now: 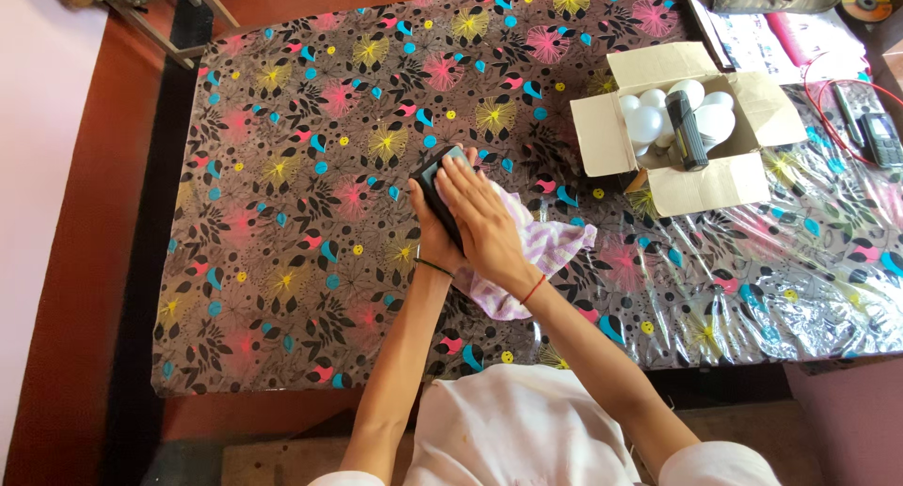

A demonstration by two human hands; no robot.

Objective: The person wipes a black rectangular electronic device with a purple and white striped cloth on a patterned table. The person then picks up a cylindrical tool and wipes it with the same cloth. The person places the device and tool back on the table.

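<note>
My left hand (pixel 431 234) grips a flat black device (pixel 435 181) and holds it on edge just above the patterned tablecloth (pixel 301 166). My right hand (pixel 484 223) lies flat over the device's upper face with its fingers together. Under the right palm and wrist, a crumpled white and purple striped cloth (pixel 546 251) spreads out to the right. Most of the device is hidden by both hands.
An open cardboard box (pixel 611 133) at the right holds several white bulbs (pixel 644 124) and a black handled tool (pixel 685 128). Farther right lie red wires (pixel 828 91), a small black device (pixel 882 138) and papers (pixel 752 34). The table's left edge borders a red floor (pixel 89 260).
</note>
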